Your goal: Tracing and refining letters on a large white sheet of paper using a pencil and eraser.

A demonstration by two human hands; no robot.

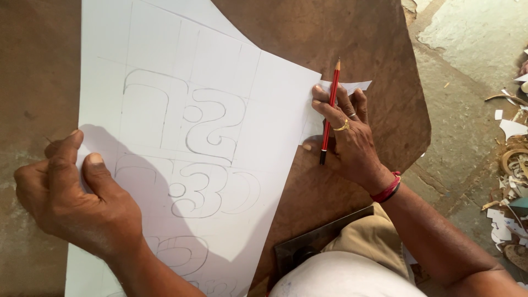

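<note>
A large white paper sheet (220,71) with pencil grid lines and curved outlined shapes lies on a brown board (363,44). My left hand (77,198) grips the sheet's left edge, thumb and forefinger on top of it. My right hand (346,135) pinches the sheet's right edge, where a second white sheet peeks out underneath. Between its fingers it also holds a red and black pencil (330,113), point upward. A gold ring sits on one finger, and red and black bands circle the wrist.
A dark flat metal plate (308,245) lies by my knee at the bottom. To the right is a rough stone floor (467,33) strewn with paper scraps (509,220) and curled offcuts.
</note>
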